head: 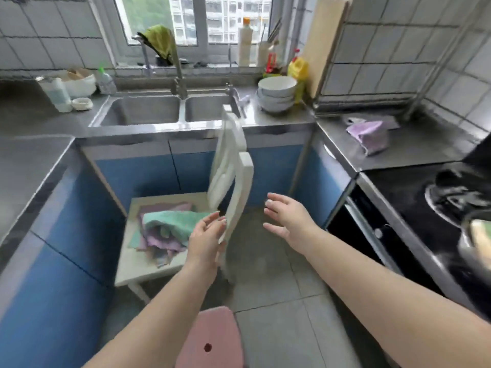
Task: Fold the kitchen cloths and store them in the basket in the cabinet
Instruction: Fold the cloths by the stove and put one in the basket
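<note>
Here the pile of cloths (164, 232) lies crumpled on the chair (148, 264), its length toward the chair back; left hand (206, 241) and right hand (288, 221) spread, empty.

Left arm: we see it bare, reaching forward from the lower left.
Left hand (206, 239): fingers loosely spread and slightly curled, palm turned toward the right, holding nothing.
Right arm: bare, extended forward from the lower right, higher than the left.
Right hand (285, 217): fingers apart, thumb below, palm facing left and down, empty.
Spacing: our two hands are apart, not touching.
</note>
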Motion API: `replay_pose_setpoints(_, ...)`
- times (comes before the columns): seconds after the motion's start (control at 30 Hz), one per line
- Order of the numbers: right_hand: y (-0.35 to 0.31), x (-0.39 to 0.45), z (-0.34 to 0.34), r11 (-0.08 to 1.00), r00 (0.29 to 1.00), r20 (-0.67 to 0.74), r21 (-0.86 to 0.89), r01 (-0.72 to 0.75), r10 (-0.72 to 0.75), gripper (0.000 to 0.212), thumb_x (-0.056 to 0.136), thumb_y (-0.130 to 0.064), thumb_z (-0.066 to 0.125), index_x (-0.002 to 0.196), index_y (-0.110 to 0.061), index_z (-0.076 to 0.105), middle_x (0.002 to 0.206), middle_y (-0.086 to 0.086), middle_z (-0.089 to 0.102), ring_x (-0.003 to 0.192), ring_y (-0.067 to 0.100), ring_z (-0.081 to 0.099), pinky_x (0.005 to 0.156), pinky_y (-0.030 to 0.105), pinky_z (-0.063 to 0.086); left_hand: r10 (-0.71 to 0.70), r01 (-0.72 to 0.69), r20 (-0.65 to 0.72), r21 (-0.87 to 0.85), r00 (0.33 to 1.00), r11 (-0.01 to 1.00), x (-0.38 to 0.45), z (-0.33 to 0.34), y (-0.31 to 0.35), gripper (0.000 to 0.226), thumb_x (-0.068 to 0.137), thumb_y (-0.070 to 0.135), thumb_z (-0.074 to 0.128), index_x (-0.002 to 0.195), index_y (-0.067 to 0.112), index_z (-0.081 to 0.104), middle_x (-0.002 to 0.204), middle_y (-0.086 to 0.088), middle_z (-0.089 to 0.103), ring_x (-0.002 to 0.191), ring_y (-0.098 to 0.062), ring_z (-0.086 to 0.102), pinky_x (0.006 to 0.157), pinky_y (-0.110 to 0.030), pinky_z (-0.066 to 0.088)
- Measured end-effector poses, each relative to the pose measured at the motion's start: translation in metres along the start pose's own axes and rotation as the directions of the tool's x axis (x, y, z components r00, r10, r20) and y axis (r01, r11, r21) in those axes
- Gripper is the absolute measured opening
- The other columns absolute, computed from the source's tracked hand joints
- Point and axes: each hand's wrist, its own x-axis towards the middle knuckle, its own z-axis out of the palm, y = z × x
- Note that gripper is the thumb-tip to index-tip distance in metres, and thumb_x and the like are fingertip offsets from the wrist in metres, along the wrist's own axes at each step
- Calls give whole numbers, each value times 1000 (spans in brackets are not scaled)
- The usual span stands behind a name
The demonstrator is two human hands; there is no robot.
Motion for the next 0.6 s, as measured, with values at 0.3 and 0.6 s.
replay_pose_setpoints(0.3,-16,-26,-192,993,978,-204,100,55,-33,42,94,-13,54,135,-16,48,126,3,56,114,15,54,89,39,51,-83,43,260,158,962,987,-26,180,-65,18,92,12,56,102,27,60,113,4,63,111,-12,56,95,-31,43)
replay_pose_setpoints(0.6,-36,-3,-273,977,942,-323,154,144,-88,41,95,-11,52,135,-13,46,123,2,54,118,16,52,94,39,49,-129,28,369,267,920,963,-1,275,-89,26,92,14,56,115,25,58,117,3,63,114,-11,56,100,-33,43)
